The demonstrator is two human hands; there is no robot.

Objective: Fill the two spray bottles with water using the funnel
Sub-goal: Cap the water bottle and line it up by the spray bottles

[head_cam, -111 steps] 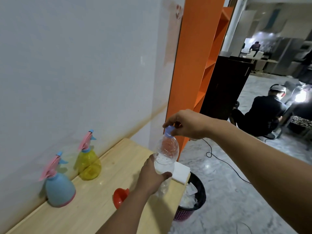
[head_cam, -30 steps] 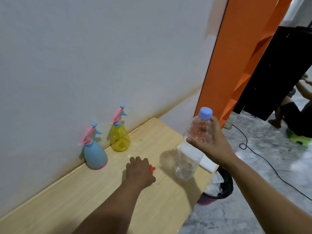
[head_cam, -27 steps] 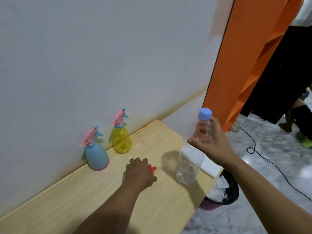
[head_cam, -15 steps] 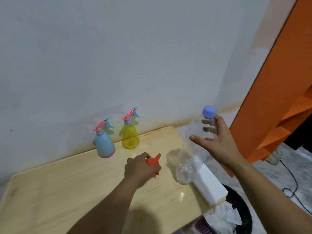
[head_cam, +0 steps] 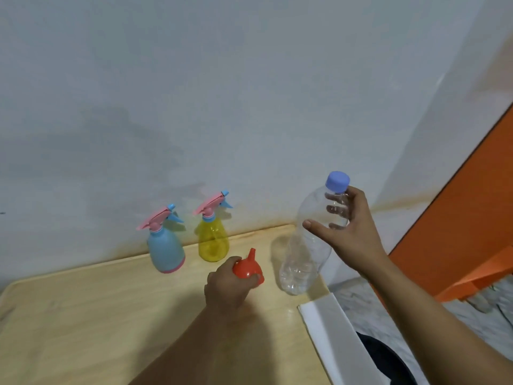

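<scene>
The red funnel [head_cam: 248, 268] was held in the closed grip of the left hand [head_cam: 226, 289] just above the tabletop [head_cam: 83, 315], its spout pointed toward 12 o'clock. The clear water bottle [head_cam: 311, 245], capped in blue, was clasped near its neck by the right hand [head_cam: 351, 234] and stood at 3 o'clock from the funnel. The blue spray bottle [head_cam: 166, 247] and yellow spray bottle [head_cam: 213, 240] were set upright at 11 and 12 o'clock, against the wall [head_cam: 249, 93].
</scene>
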